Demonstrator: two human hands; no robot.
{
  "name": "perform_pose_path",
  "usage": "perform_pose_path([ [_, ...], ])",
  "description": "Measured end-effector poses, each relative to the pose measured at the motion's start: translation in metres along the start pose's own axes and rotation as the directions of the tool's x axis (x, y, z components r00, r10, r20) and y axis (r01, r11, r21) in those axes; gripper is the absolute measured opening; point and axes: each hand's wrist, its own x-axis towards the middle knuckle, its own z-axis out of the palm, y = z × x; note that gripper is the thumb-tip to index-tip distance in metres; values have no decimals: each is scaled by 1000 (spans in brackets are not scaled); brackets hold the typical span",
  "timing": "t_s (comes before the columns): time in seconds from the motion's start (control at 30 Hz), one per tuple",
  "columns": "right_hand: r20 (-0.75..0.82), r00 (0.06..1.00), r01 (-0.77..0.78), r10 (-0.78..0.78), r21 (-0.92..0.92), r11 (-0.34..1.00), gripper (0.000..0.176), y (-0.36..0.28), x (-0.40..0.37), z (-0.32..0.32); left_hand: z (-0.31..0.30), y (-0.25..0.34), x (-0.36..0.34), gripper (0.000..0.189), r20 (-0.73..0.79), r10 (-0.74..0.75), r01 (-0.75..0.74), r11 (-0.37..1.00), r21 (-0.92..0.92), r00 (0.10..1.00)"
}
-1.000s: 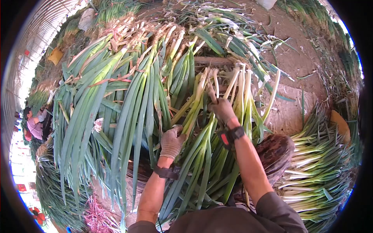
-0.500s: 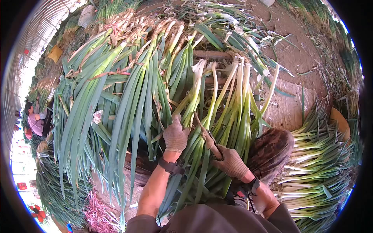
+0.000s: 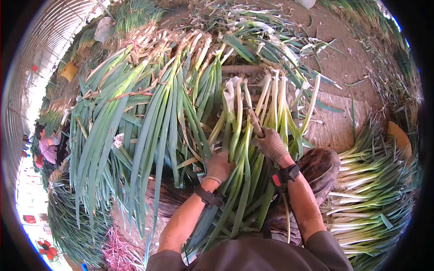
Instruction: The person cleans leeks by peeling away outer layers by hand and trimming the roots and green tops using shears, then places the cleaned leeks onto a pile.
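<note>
My gloved left hand (image 3: 220,167) is closed around the green stems of some green onions (image 3: 237,124), low between my knees. Loose, pale outer skin (image 3: 229,101) hangs off the white end of one of them. In my gloved right hand (image 3: 272,147) is a thin brown wand-like tool (image 3: 254,121), its narrow tip pointing up along the white stems. Just right of it, several more green onions (image 3: 282,101) lie with their white ends away from me. My fingers hide the tool's lower part.
A big heap of untrimmed green onions (image 3: 149,104) spreads to the left. On the right lies a stack of cleaned ones (image 3: 361,194). Pink ties (image 3: 118,248) lie at lower left. Stripped leaves (image 3: 266,40) litter the ground ahead. A person (image 3: 47,147) is at far left.
My right hand has moved up and forward with the tool, whose tip is now near the white ends. My left hand has shifted slightly right and toward me. Skin on one onion has loosened.
</note>
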Motion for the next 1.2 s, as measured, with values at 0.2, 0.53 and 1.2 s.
perform_pose_path([
  [0.2,11,1000,21,-22,44,999,36,-14,4,-20,27,36,-25,41,139,114,-121,992,43,984],
  [0.53,300,938,174,-172,20,985,53,-48,-12,5,-150,15,61,53,-396,187,-57,947,317,899],
  [1.2,271,922,229,-276,193,954,57,-49,-48,39,-174,-77,122,64,-222,-187,228,958,172,957],
])
